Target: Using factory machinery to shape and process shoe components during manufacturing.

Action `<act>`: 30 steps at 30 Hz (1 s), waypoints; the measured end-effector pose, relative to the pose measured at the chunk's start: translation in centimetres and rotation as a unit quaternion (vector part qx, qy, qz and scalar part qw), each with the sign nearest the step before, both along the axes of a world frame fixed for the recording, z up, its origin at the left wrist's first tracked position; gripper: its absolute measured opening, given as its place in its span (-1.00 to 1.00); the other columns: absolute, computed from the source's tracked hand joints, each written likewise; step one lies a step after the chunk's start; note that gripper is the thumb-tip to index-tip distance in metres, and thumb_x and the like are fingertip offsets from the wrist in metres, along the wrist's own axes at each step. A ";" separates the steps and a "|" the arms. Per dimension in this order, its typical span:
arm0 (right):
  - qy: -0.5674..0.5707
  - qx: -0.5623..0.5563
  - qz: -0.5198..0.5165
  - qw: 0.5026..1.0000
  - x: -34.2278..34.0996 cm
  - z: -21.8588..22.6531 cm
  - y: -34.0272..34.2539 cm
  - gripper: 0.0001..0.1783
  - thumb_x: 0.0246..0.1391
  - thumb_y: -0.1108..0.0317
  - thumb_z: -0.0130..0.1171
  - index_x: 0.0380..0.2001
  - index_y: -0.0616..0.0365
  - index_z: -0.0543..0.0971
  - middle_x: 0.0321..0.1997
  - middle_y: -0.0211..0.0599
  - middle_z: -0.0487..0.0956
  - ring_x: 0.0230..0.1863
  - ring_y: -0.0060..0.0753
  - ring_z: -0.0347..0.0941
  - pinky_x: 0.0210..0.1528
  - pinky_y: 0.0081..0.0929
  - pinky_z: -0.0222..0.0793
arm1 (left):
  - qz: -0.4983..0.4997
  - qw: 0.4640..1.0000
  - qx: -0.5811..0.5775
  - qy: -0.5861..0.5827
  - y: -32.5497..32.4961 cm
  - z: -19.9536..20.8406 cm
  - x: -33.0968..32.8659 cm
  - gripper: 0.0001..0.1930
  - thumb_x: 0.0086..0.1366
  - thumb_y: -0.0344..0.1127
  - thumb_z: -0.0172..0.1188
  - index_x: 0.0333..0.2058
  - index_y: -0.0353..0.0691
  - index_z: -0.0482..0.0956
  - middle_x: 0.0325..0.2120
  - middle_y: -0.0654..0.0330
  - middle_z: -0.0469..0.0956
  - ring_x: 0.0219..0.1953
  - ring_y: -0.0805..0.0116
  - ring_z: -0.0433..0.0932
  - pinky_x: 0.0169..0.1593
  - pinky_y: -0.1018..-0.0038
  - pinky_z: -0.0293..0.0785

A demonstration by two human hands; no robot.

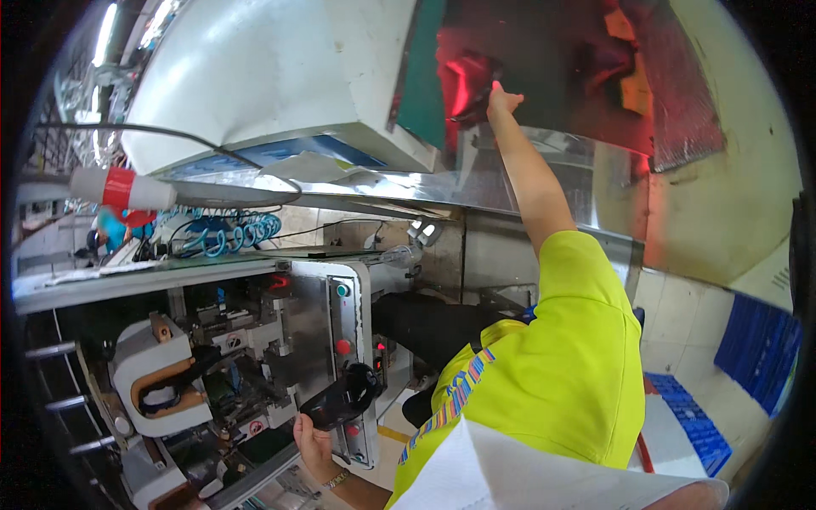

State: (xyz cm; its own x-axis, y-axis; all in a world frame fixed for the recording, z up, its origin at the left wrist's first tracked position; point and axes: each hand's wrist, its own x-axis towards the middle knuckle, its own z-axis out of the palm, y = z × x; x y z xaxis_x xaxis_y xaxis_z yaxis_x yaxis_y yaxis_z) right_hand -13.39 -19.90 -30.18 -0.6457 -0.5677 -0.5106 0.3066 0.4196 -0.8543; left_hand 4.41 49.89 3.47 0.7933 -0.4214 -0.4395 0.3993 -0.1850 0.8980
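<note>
Black part (342,398) sits clasped in left hand (313,444)'s grip; right hand (501,100) touches red foil (463,81).

Blue coiled hoses (242,234) hang behind a grey machine (255,76), and perhaps blue crates (761,348) sit rightward.

I'm looking at a factory floor, a production line by every sign. A machine (280,357) with bare metal plates, brackets and red buttons (342,346) on its panel is standing open in front of me. Coiled blue air hoses (242,231) are hanging behind it, and a large steel hopper (280,68) is looming overhead. Blue crates (756,348) are sitting stacked on the tiled floor (671,314) to the right. Another worker (110,229) is showing far off at the left, among more equipment.
</note>
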 end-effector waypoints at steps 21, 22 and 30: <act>-0.148 -0.394 0.467 0.777 2.7 11.7 26.0 -0.90 -0.03 0.39 0.09 -0.41 0.16 0.48 -0.43 -0.40 0.48 -0.41 -0.57 0.38 -0.30 -0.64 0.33 | -0.029 0.999 0.038 -0.013 -3.3 -0.7 -1.1 -0.57 0.21 -0.43 -0.03 0.05 -0.31 0.16 -0.25 0.25 0.39 -0.22 0.50 0.37 -0.12 0.56 0.30; -0.239 -0.337 0.587 0.696 3.4 15.0 29.7 -0.85 -0.03 0.37 0.09 -0.35 0.17 0.48 -0.39 -0.40 0.50 -0.37 -0.53 0.42 -0.27 -0.63 0.34 | -0.165 0.976 0.145 -0.007 -4.7 1.3 -0.7 -0.59 0.19 -0.46 -0.04 0.04 -0.32 0.18 -0.17 0.22 0.37 -0.12 0.49 0.34 0.00 0.53 0.23; -0.392 -0.186 0.895 -0.109 14.3 30.2 38.8 -0.34 -0.07 0.03 0.15 0.00 0.27 0.30 0.00 -0.28 0.37 0.04 -0.46 0.24 0.08 -0.45 0.14 | -0.364 0.925 -0.093 -0.054 -8.8 4.7 -2.4 -0.68 0.10 -0.52 -0.03 -0.11 -0.30 0.30 -0.25 0.30 0.42 -0.22 0.58 0.39 -0.13 0.63 0.30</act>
State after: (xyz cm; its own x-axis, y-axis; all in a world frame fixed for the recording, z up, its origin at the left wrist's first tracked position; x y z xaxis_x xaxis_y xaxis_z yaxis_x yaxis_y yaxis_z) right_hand 0.94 18.85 0.03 0.5180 0.7908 0.3260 0.0762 0.3369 -0.9385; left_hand 2.02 41.07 8.21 0.3046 -0.9217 -0.2401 0.1359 -0.2075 0.9688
